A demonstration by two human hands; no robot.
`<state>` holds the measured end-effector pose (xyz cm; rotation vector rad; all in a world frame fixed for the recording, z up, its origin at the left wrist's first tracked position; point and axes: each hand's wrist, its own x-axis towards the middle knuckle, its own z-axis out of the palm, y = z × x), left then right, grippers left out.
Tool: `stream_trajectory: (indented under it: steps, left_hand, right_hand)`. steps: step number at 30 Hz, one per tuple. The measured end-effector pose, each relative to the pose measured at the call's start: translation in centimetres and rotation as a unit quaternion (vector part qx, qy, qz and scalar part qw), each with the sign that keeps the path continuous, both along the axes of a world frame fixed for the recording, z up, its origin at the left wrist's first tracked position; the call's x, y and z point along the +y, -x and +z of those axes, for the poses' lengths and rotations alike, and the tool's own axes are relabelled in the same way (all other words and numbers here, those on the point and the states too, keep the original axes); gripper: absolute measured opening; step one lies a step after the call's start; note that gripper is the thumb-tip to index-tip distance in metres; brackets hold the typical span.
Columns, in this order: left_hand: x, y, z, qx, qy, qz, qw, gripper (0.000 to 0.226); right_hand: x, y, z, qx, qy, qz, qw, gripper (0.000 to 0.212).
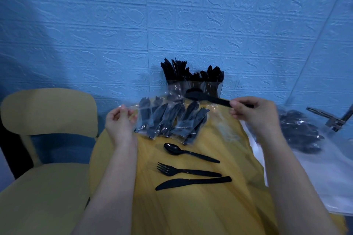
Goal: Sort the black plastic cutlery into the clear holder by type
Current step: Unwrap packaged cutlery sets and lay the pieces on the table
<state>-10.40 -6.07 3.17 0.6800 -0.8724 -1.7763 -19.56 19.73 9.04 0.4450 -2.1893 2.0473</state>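
A: Start wide. Your table (210,206) has a yellow top and stands against a blue brick-pattern wall (172,15), with a yellow chair (47,112) off to your left.

B: And the things I'm sorting?

A: The clear holder (194,87) stands at the far edge by the wall, with black cutlery upright in it: knives in the left part, forks in the middle, spoons on the right. In front of it lies a heap of wrapped cutlery packets (166,120). A second heap in plastic (299,133) sits on the white surface at your right.

B: What's loose in front of me?

A: Three pieces lying apart, heads to your left: a spoon (189,151) farthest from you, a fork (187,170) next, a knife (193,183) nearest.

B: My hands?

A: Your right hand (254,112) pinches the handle of a black piece (208,98) between thumb and fingertips, held level just in front of the holder; it is too blurred to name the type. Your left hand (120,120) has its fingers curled, pinching the edge of a clear wrapper (145,106) raised above the packets.
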Motion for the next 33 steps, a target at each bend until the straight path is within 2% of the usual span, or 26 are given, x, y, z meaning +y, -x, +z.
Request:
stream_trajectory:
  steps: [3, 6, 10, 13, 17, 19, 21, 23, 27, 31, 33]
  left_hand:
    - [0.3, 0.4, 0.0, 0.022, -0.010, 0.011, 1.000, 0.015]
    - [0.5, 0.5, 0.2, 0.035, -0.003, -0.003, 0.999, 0.015]
    - [1.5, 0.7, 0.3, 0.018, 0.039, -0.079, 0.996, 0.005]
    - [2.2, 0.9, 0.3, 0.002, 0.086, -0.130, 0.988, 0.010]
    - [3.0, 0.8, 0.5, -0.004, 0.113, -0.192, 0.975, 0.011]
    - [3.6, 0.8, 0.7, -0.013, 0.121, -0.218, 0.968, 0.008]
    - [4.0, 0.8, 0.8, -0.029, 0.135, -0.233, 0.963, 0.007]
    - [4.4, 0.8, 1.0, -0.044, 0.156, -0.244, 0.956, 0.007]
    - [5.8, 1.0, 0.9, -0.100, 0.213, -0.284, 0.930, 0.005]
    - [7.1, 1.4, 0.5, -0.163, 0.327, -0.339, 0.867, 0.009]
    - [7.2, 1.4, 0.4, -0.163, 0.360, -0.341, 0.853, 0.011]
  right_hand:
    - [1.4, -1.1, 1.1, 0.011, -0.010, 0.006, 1.000, 0.004]
    - [1.0, -1.7, -0.3, -0.020, -0.143, 0.066, 0.987, 0.007]
    - [-0.9, -2.3, -1.9, -0.044, -0.240, 0.159, 0.957, 0.005]
    - [-1.7, -2.7, -2.5, -0.038, -0.305, 0.219, 0.926, 0.008]
    - [-1.5, -2.3, -3.3, -0.022, -0.420, 0.247, 0.873, 0.009]
    - [-1.4, -2.2, -3.4, -0.024, -0.437, 0.250, 0.864, 0.010]
    - [-1.4, -2.3, -3.4, -0.007, -0.429, 0.232, 0.873, 0.010]
    - [-1.5, -2.4, -3.0, 0.015, -0.384, 0.186, 0.904, 0.012]
    - [-3.2, -3.1, -3.0, 0.025, -0.203, 0.126, 0.971, 0.004]
    - [-5.5, -3.4, -3.9, -0.011, -0.070, 0.113, 0.991, 0.009]
    - [-5.5, -2.9, -4.0, -0.046, -0.024, 0.104, 0.993, 0.008]
